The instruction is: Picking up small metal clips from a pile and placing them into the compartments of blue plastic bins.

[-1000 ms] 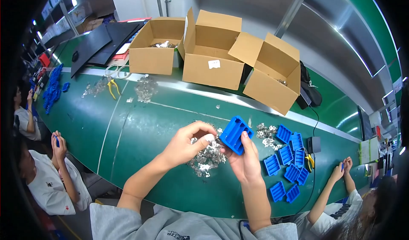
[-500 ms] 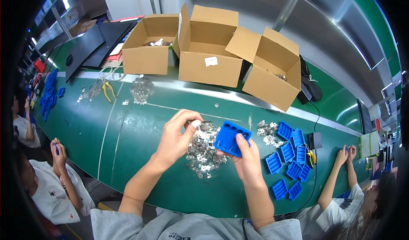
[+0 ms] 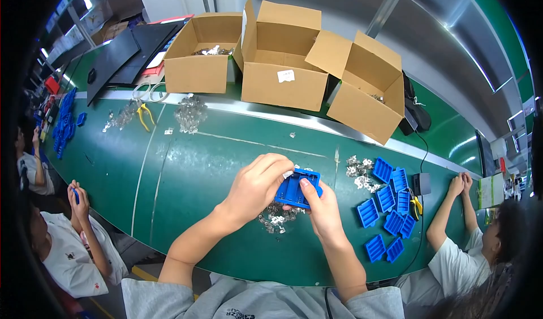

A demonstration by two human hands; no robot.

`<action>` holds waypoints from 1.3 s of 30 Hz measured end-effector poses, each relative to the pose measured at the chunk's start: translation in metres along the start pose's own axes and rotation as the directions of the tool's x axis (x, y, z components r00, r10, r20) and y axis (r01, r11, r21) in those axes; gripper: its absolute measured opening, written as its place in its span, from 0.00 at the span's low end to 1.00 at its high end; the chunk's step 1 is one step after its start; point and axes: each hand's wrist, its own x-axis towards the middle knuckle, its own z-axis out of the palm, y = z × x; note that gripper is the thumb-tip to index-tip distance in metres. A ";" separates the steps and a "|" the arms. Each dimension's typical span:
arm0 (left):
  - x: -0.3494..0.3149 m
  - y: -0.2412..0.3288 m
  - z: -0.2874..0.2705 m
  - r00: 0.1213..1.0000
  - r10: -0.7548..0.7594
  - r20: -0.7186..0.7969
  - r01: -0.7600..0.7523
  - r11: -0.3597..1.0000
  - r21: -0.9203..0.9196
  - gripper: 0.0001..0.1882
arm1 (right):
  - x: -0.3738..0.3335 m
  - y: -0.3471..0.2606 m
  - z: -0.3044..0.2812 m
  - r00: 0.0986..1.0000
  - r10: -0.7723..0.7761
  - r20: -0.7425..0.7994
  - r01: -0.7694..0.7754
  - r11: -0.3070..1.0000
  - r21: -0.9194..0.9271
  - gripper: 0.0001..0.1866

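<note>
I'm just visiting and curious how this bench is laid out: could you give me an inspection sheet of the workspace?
Surface: long green tabletop, crossed by pale lines.
Job's things: blue plastic compartment tray, partly covering a heap of small silvery metal parts from view.
Clutter: loose blue plastic trays and another metal-parts pile at right; yellow-handled pliers at upper left.
Hands: right hand grips the compartment tray; left hand has its fingers at the tray's far left corner; anything pinched there is hidden.
Cables: thin black cable beside the loose trays.
Surroundings: three open brown cardboard boxes along the far side; people at both sides.
</note>
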 end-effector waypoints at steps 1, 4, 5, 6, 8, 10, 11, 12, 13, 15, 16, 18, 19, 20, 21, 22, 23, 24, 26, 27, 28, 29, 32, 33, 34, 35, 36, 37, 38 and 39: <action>0.000 0.001 0.000 1.000 0.002 0.008 -0.002 1.000 0.007 0.13 | -0.001 0.000 0.000 1.000 -0.001 0.000 0.001 1.000 0.000 0.18; -0.001 0.000 0.002 1.000 0.006 0.017 -0.006 1.000 0.023 0.13 | -0.002 0.000 0.000 1.000 -0.014 -0.003 0.014 0.999 -0.036 0.18; -0.001 0.001 0.003 1.000 0.008 0.018 -0.008 1.000 0.022 0.13 | -0.002 0.001 -0.001 1.000 -0.027 0.006 0.027 0.998 -0.050 0.18; -0.002 0.002 0.003 1.000 0.002 0.019 -0.003 1.000 0.030 0.13 | -0.002 0.002 -0.001 0.999 -0.038 0.016 0.039 0.997 -0.062 0.17; -0.002 0.002 0.004 1.000 -0.002 0.022 0.001 0.999 0.038 0.13 | -0.001 0.002 0.003 0.999 -0.046 -0.003 0.045 0.998 -0.040 0.17; -0.002 0.002 0.002 0.999 0.011 0.032 -0.013 0.998 0.066 0.13 | -0.002 0.001 0.005 0.999 -0.051 -0.015 0.051 0.999 -0.017 0.16; -0.002 0.003 0.001 0.999 0.010 0.032 -0.012 0.998 0.068 0.13 | -0.002 0.001 0.005 0.999 -0.047 -0.009 0.047 0.999 -0.020 0.16; -0.003 0.004 0.001 0.996 -0.073 0.054 0.073 0.997 0.004 0.11 | -0.001 0.001 0.005 0.999 -0.044 -0.006 0.044 0.999 -0.024 0.16; -0.004 0.005 0.001 0.985 -0.153 0.081 0.158 0.986 -0.058 0.10 | -0.002 0.001 0.005 0.999 -0.045 -0.007 0.045 0.999 -0.025 0.16; -0.001 0.005 0.000 0.945 -0.288 0.154 0.318 0.918 -0.236 0.10 | -0.002 0.001 0.004 0.998 -0.059 -0.017 0.058 0.998 -0.019 0.19; 0.000 0.004 0.001 0.882 -0.399 0.250 0.469 0.793 -0.389 0.10 | -0.003 0.002 0.004 0.998 -0.062 -0.023 0.062 0.998 -0.022 0.19; 0.000 0.001 0.000 0.845 -0.437 0.308 0.531 0.752 -0.391 0.11 | -0.004 0.006 0.003 0.995 -0.099 -0.015 0.097 0.992 -0.082 0.22; -0.001 -0.001 -0.002 0.801 -0.476 0.363 0.594 0.708 -0.383 0.12 | -0.003 0.009 0.002 0.993 -0.116 -0.017 0.114 0.988 -0.103 0.24; -0.004 -0.008 -0.003 0.771 -0.458 0.443 0.625 0.678 -0.387 0.11 | -0.001 0.013 0.001 0.986 -0.166 -0.034 0.157 0.971 -0.182 0.23; -0.006 -0.012 -0.004 0.744 -0.459 0.486 0.657 0.634 -0.408 0.11 | 0.000 0.015 0.001 0.975 -0.218 -0.048 0.198 0.945 -0.262 0.23; -0.007 -0.014 -0.004 0.716 -0.456 0.529 0.688 0.589 -0.424 0.11 | -0.001 0.008 0.004 0.975 -0.210 -0.068 0.175 0.922 -0.345 0.22; -0.007 -0.012 -0.004 0.703 -0.458 0.544 0.700 0.583 -0.413 0.11 | 0.000 0.007 0.002 0.982 -0.176 -0.073 0.137 0.919 -0.370 0.20; -0.008 -0.012 -0.003 0.704 -0.444 0.555 0.696 0.588 -0.412 0.11 | 0.000 0.006 0.000 0.987 -0.143 -0.078 0.102 0.914 -0.392 0.20; -0.010 -0.016 0.004 0.739 -0.446 0.504 0.662 0.619 -0.423 0.11 | 0.004 0.009 -0.003 0.980 -0.177 -0.095 0.133 0.925 -0.355 0.18; -0.011 -0.018 0.007 0.731 -0.455 0.509 0.674 0.598 -0.434 0.10 | 0.005 0.010 -0.004 0.980 -0.176 -0.097 0.131 0.926 -0.354 0.18; -0.011 -0.015 0.009 0.730 -0.448 0.516 0.673 0.605 -0.426 0.10 | 0.005 0.007 0.001 0.973 -0.193 -0.128 0.146 0.941 -0.304 0.18; -0.010 -0.012 0.011 0.747 -0.464 0.476 0.659 0.613 -0.436 0.10 | 0.006 0.004 -0.002 0.979 -0.167 -0.121 0.118 0.936 -0.331 0.16; -0.007 -0.007 0.017 0.785 -0.465 0.408 0.617 0.645 -0.450 0.09 | 0.005 -0.003 -0.009 0.976 -0.171 -0.137 0.099 0.902 -0.420 0.15; -0.005 -0.007 0.017 0.793 -0.457 0.404 0.607 0.656 -0.449 0.09 | 0.004 -0.005 -0.008 0.972 -0.190 -0.137 0.117 0.901 -0.417 0.15; -0.002 -0.011 0.019 0.784 -0.444 0.434 0.620 0.598 -0.509 0.10 | 0.005 -0.004 -0.008 0.936 -0.327 -0.134 0.250 0.881 -0.403 0.18; 0.006 -0.016 0.015 0.783 -0.406 0.471 0.614 0.629 -0.477 0.13 | 0.002 -0.010 -0.011 0.940 -0.314 -0.133 0.236 0.881 -0.409 0.17; 0.011 -0.023 0.017 0.809 -0.362 0.463 0.587 0.512 -0.627 0.19 | -0.002 -0.018 -0.013 0.946 -0.299 -0.123 0.225 0.883 -0.412 0.17; 0.025 -0.018 0.023 0.812 -0.358 0.461 0.578 0.379 -0.723 0.21 | -0.002 -0.017 -0.014 0.959 -0.245 -0.139 0.197 0.937 -0.290 0.17; 0.035 -0.030 0.039 0.789 -0.449 0.420 0.608 0.475 -0.636 0.17 | -0.005 -0.020 -0.016 0.961 -0.263 -0.087 0.233 0.936 -0.263 0.17; 0.044 -0.036 0.062 0.813 -0.485 0.323 0.580 0.726 -0.371 0.12 | -0.012 -0.023 -0.015 0.958 -0.284 -0.031 0.270 0.935 -0.229 0.17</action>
